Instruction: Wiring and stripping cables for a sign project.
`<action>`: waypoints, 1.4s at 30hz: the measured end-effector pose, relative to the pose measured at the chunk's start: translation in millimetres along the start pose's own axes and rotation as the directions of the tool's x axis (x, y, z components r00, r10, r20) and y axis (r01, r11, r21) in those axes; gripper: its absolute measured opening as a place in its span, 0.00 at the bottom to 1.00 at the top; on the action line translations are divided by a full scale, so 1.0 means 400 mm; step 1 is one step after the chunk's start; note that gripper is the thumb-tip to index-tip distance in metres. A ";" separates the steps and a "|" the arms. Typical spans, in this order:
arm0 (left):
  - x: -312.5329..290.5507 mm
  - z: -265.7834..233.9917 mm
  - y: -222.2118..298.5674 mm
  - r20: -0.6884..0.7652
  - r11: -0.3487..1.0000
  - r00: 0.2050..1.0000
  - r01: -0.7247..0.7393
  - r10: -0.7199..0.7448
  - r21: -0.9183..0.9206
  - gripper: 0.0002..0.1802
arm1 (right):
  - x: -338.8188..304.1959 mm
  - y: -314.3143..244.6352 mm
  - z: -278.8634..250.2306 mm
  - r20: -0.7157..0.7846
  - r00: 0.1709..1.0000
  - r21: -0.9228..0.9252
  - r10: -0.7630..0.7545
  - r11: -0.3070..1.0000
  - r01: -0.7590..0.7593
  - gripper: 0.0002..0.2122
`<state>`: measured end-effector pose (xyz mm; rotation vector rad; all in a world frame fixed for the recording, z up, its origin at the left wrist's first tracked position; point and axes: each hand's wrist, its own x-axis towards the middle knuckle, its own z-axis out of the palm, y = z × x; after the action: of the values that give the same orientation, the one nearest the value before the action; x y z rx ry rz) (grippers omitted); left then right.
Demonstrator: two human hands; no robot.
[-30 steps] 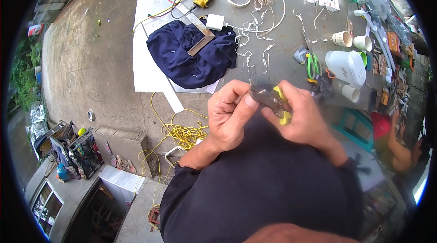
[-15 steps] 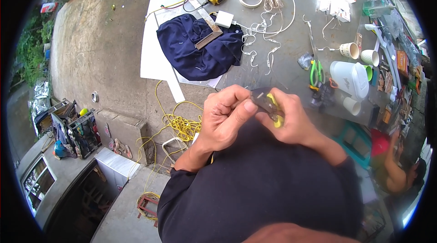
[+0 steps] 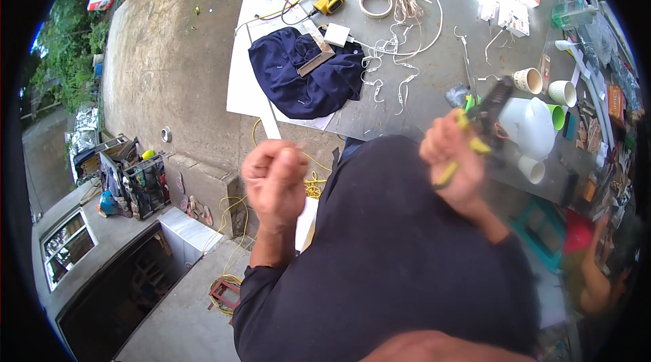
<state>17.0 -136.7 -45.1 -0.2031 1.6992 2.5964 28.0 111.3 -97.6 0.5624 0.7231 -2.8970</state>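
My left hand (image 3: pixel 274 182) is raised above the near-left table edge, its fingers curled together with the thumb pressed on them. Whatever it may pinch is too small or hidden to name. Out to the right, my right hand (image 3: pixel 453 165) grips wire strippers (image 3: pixel 494 105) with yellow handles and a dark, motion-blurred head pointing away from me. Behind that head lie green-handled scissors (image 3: pixel 468 99), partly covered. Further left on the table, strings of small white modules on thin wires (image 3: pixel 403 84) lie spread out.
A navy cloth (image 3: pixel 285 80) bears a metal square (image 3: pixel 317 61). Nearby are a white adapter (image 3: pixel 337 34), a yellow tool battery adapter or clamp-like piece (image 3: pixel 329 1) and a tape roll (image 3: pixel 375 2). Cups (image 3: pixel 527 80) and a white pitcher (image 3: pixel 527 128) stand right. Another person's arm (image 3: pixel 595 274) shows lower right.
My hands, close together before, have moved apart: the left toward the left and down, the right toward the right with the wire strippers, whose head now points away. The view has shifted slightly.
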 end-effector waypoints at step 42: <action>-0.064 -0.134 -0.095 -0.351 0.765 0.929 0.310 -0.118 0.565 0.16 | 0.210 0.042 -0.432 0.070 0.997 -0.674 0.024 -0.736 0.065 0.28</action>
<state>50.9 -169.2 -97.5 -0.7390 2.3477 1.7842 9.7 177.1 -277.9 -0.0297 2.7759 -0.3697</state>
